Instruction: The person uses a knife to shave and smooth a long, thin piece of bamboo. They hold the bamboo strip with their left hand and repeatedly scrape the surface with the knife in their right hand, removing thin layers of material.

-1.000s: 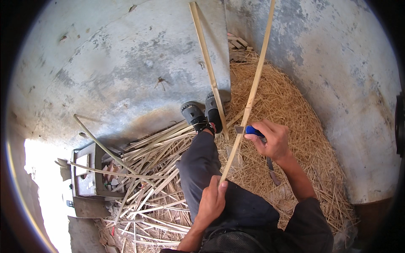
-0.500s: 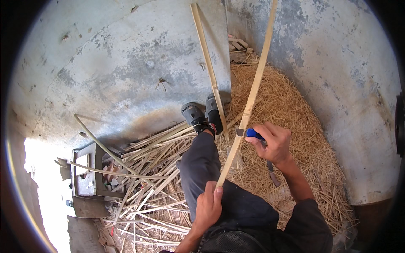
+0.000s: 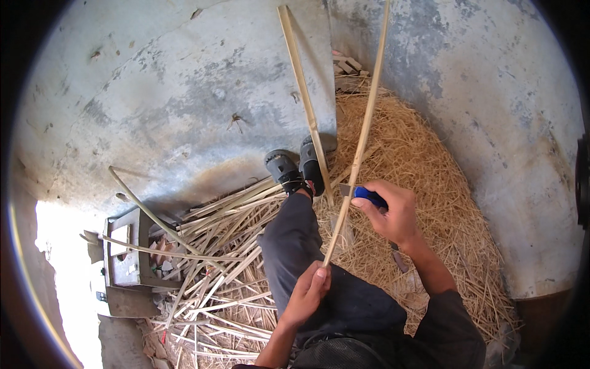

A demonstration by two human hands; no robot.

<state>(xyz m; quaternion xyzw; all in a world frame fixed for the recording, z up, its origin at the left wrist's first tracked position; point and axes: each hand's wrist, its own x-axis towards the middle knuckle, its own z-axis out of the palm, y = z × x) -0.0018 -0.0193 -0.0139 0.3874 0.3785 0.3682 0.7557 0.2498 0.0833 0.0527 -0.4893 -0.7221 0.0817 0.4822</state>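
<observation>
A long, pale bamboo strip (image 3: 366, 120) slants up and away from my lap, turned so its narrow edge faces me. Its near end is pinched in my left hand (image 3: 308, 290), thumb on top. My right hand (image 3: 394, 211) is closed round the blue handle of a knife (image 3: 369, 195). The short dark blade crosses the strip and pokes out on its left side; whether it cuts into the wood I cannot tell. The strip's far end passes out of the top of the picture.
Another bamboo strip (image 3: 297, 74) leans against the grey wall (image 3: 184, 80) by my shoes (image 3: 283, 166). Split strips (image 3: 227, 227) lie heaped left of my leg, near a worn box (image 3: 128, 252). Fine shavings (image 3: 430, 184) cover the floor on the right. A curved tool (image 3: 398, 258) lies below my right wrist.
The held strip has been rolled from its broad face onto its narrow edge, and its upper part has swung left. My left hand has shifted slightly right and up. The blade stays near the same place.
</observation>
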